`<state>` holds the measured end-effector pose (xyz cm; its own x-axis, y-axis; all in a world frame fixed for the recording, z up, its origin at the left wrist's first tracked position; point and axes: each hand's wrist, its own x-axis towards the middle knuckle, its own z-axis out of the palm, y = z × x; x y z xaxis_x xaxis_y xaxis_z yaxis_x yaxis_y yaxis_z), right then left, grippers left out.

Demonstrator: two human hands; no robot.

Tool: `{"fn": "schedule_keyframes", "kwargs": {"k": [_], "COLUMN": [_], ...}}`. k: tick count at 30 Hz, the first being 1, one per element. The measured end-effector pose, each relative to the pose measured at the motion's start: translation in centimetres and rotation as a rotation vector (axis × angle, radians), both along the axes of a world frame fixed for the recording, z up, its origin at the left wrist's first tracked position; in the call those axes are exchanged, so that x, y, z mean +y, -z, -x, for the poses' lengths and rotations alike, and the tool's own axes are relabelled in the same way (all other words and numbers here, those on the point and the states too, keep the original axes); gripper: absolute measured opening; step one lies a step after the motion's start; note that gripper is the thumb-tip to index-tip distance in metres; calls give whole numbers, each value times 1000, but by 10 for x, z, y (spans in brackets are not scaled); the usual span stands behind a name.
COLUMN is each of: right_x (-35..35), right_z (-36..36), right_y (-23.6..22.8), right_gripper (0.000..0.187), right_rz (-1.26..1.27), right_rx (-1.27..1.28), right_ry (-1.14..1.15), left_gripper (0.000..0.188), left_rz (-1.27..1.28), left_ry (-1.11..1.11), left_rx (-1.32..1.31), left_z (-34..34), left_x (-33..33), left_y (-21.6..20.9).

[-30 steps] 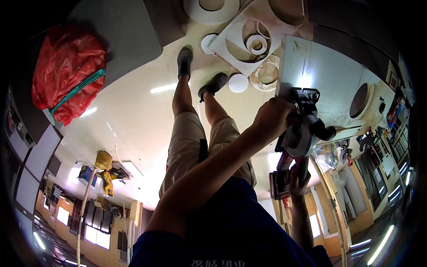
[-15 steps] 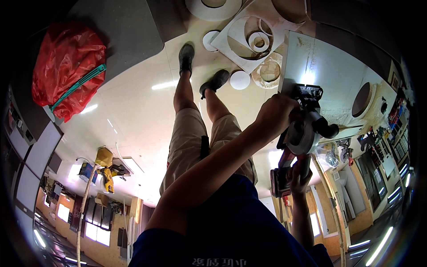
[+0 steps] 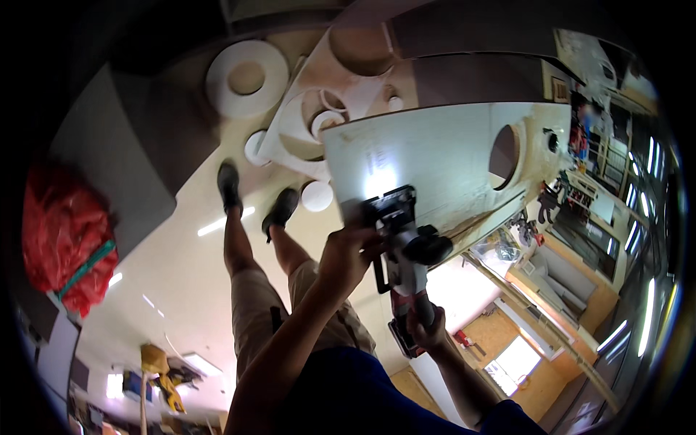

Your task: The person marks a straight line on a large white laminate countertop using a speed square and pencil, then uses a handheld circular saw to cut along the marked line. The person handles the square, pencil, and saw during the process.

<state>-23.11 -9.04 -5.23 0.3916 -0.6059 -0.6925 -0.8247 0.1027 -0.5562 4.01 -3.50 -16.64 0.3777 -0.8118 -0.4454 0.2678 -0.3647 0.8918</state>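
Observation:
A cordless circular saw (image 3: 406,254), grey and black with a red rear part, rests at the near left edge of a large white board (image 3: 435,145). Its lamp throws a bright patch on the board's face. My right hand (image 3: 428,330) is wrapped round the rear handle, beside the battery. At the front of the saw, my left hand (image 3: 349,255) grips its side close to the base plate; the fingers are partly hidden and slightly blurred. A round hole (image 3: 505,156) pierces the board farther right. The blade itself cannot be seen.
On the floor ahead lie a white ring (image 3: 270,78), a cut-out sheet (image 3: 284,130) and a white disc (image 3: 317,196). A red plastic bag (image 3: 61,232) is at the left on a grey surface. A long pole (image 3: 544,326) runs at the right. My shoes stand left of the board.
The view has swung to the right, so the board and saw appear nearer the middle. Both hands have kept hold of the saw, which stays at the board's edge.

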Motion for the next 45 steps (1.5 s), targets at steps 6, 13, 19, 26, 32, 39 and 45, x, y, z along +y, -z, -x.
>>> {"fn": "schedule_keyframes", "kwargs": {"k": [6, 13, 19, 26, 32, 39, 45], "right_x": [1, 5, -1, -3, -4, -5, -5], "right_z": [-27, -26, -27, -31, -36, -34, -35], "right_y": [-7, -6, -9, -11, -13, -14, -13], "right_gripper": [22, 23, 24, 25, 24, 24, 24], "right_rz": [144, 187, 39, 25, 12, -26, -16], "right_rx": [10, 2, 44, 67, 56, 35, 38], "right_ry": [-85, -71, -47, -52, -31, -14, -25], "left_gripper": [10, 12, 13, 14, 14, 15, 16], "left_rz": [76, 51, 47, 48, 22, -4, 5], "left_ry": [-37, 1, -1, 2, 23, 46, 59], "left_rx": [-113, -192, -164, -167, -138, -94, -95], "left_z": [-5, -12, -16, -16, -16, -17, -14], "left_x": [-4, -7, -7, -7, -7, -7, -6], "left_y": [-4, -12, -17, -16, -16, -18, -9]}}
